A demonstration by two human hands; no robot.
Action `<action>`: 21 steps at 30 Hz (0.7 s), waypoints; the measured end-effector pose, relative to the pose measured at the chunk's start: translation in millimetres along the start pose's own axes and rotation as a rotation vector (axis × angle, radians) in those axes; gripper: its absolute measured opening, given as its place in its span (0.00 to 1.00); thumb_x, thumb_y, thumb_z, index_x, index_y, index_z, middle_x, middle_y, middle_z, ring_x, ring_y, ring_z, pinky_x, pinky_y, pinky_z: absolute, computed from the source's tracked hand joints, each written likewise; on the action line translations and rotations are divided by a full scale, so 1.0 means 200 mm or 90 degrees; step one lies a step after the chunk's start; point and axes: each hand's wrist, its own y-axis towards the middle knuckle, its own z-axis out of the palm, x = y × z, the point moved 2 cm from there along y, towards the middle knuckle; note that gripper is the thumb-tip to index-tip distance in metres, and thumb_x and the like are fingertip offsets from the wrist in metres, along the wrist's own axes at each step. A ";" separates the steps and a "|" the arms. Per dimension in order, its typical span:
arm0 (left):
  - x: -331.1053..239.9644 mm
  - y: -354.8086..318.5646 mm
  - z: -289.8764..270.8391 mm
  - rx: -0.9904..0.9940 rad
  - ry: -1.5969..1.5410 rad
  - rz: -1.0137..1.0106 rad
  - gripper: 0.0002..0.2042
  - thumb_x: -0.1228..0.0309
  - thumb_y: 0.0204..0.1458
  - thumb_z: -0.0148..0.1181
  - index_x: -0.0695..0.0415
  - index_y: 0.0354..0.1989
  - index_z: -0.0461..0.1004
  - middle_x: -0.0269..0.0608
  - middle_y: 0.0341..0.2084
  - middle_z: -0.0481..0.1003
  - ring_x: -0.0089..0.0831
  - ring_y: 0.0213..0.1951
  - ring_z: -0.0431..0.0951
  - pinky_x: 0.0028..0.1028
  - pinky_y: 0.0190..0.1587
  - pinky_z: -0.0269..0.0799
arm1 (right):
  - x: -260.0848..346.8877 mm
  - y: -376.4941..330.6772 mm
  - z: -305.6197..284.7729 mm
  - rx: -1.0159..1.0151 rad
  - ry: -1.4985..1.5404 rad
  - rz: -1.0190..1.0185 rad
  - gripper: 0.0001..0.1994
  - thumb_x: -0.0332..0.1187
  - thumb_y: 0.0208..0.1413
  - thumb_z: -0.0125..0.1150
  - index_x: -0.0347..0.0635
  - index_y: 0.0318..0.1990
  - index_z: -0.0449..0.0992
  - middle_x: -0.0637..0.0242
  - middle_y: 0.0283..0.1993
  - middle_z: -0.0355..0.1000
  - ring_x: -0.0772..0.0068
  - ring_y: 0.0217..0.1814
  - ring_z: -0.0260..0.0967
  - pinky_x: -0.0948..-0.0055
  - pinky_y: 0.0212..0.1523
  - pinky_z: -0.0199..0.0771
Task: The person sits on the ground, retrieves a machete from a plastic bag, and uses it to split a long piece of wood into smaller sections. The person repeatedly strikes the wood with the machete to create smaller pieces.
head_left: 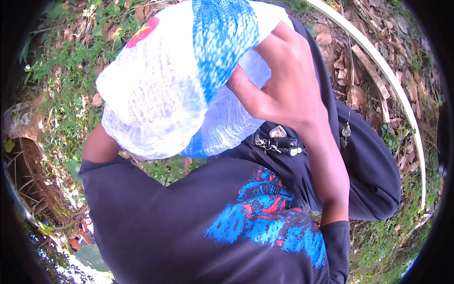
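A large white woven plastic sack with a broad blue band and a red and yellow print bulges in front of my chest. At its right side my right hand is closed on the sack's edge, thumb on the near side and fingers over the top. Beneath that hand a bluish, shaded part of the sack shows. My left forearm goes behind or into the sack at the left. The sack hides my left hand completely, so its grip does not show.
A long pale pole or strip arcs down the right side. Beside it a short flat wood piece lies among dry leaves. A brown hollow stump stands at the left. Keys hang at my waist.
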 end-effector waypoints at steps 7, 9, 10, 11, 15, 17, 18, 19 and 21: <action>-0.12 -0.24 -0.21 -0.003 0.102 -0.120 0.21 0.74 0.48 0.62 0.57 0.54 0.76 0.47 0.44 0.77 0.48 0.38 0.79 0.36 0.39 0.75 | -0.13 0.04 0.15 0.160 -0.324 0.290 0.17 0.36 0.56 0.61 0.37 0.49 0.79 0.50 0.44 0.76 0.47 0.48 0.76 0.53 0.50 0.78; -0.11 -0.28 -0.24 -0.024 0.102 -0.140 0.20 0.75 0.48 0.63 0.57 0.53 0.77 0.47 0.43 0.78 0.48 0.37 0.79 0.36 0.37 0.75 | -0.22 -0.04 0.23 0.237 -0.386 0.346 0.21 0.37 0.54 0.63 0.38 0.54 0.79 0.51 0.46 0.76 0.48 0.49 0.76 0.54 0.50 0.78; -0.11 -0.32 -0.27 -0.065 0.096 -0.131 0.20 0.76 0.47 0.63 0.57 0.52 0.77 0.47 0.43 0.78 0.49 0.36 0.79 0.36 0.37 0.75 | -0.22 -0.04 0.23 0.248 -0.368 0.366 0.23 0.37 0.54 0.63 0.39 0.57 0.77 0.51 0.47 0.75 0.48 0.50 0.76 0.55 0.50 0.78; -0.09 -0.35 -0.32 -0.103 0.085 -0.079 0.18 0.76 0.46 0.63 0.57 0.49 0.78 0.47 0.39 0.78 0.49 0.33 0.79 0.36 0.35 0.73 | -0.23 -0.04 0.22 0.259 -0.351 0.387 0.25 0.37 0.53 0.64 0.39 0.59 0.76 0.52 0.49 0.74 0.48 0.51 0.75 0.55 0.51 0.79; -0.05 -0.46 -0.36 -0.304 -0.020 -0.096 0.14 0.82 0.41 0.62 0.64 0.40 0.78 0.44 0.27 0.72 0.39 0.28 0.74 0.32 0.31 0.67 | -0.23 -0.16 0.06 0.301 -0.363 0.397 0.28 0.37 0.52 0.63 0.43 0.63 0.74 0.55 0.50 0.72 0.53 0.56 0.74 0.61 0.57 0.74; -0.03 -0.51 -0.34 -0.386 -0.014 -0.097 0.13 0.85 0.39 0.61 0.66 0.37 0.77 0.43 0.25 0.70 0.33 0.27 0.73 0.28 0.31 0.65 | -0.19 -0.23 0.07 0.293 -0.332 0.341 0.30 0.31 0.48 0.67 0.38 0.62 0.74 0.56 0.50 0.70 0.54 0.56 0.72 0.62 0.58 0.74; -0.04 -0.52 -0.35 -0.401 -0.016 -0.116 0.12 0.85 0.39 0.61 0.66 0.36 0.77 0.43 0.25 0.71 0.32 0.27 0.73 0.28 0.31 0.65 | -0.11 -0.24 0.08 0.321 -0.322 0.335 0.30 0.30 0.48 0.67 0.36 0.62 0.73 0.56 0.50 0.70 0.54 0.56 0.72 0.62 0.57 0.74; -0.04 -0.52 -0.36 -0.413 -0.013 -0.139 0.12 0.85 0.39 0.62 0.66 0.35 0.76 0.43 0.25 0.71 0.32 0.27 0.73 0.27 0.31 0.65 | -0.04 -0.26 0.10 0.348 -0.305 0.329 0.30 0.29 0.47 0.67 0.35 0.62 0.73 0.56 0.51 0.69 0.55 0.56 0.72 0.62 0.57 0.74; -0.04 -0.50 -0.37 -0.405 -0.055 -0.157 0.10 0.81 0.40 0.62 0.67 0.34 0.75 0.43 0.24 0.72 0.30 0.26 0.73 0.27 0.32 0.66 | 0.16 -0.16 0.11 0.306 -0.248 0.239 0.29 0.28 0.50 0.66 0.34 0.62 0.71 0.54 0.52 0.69 0.53 0.54 0.71 0.61 0.55 0.74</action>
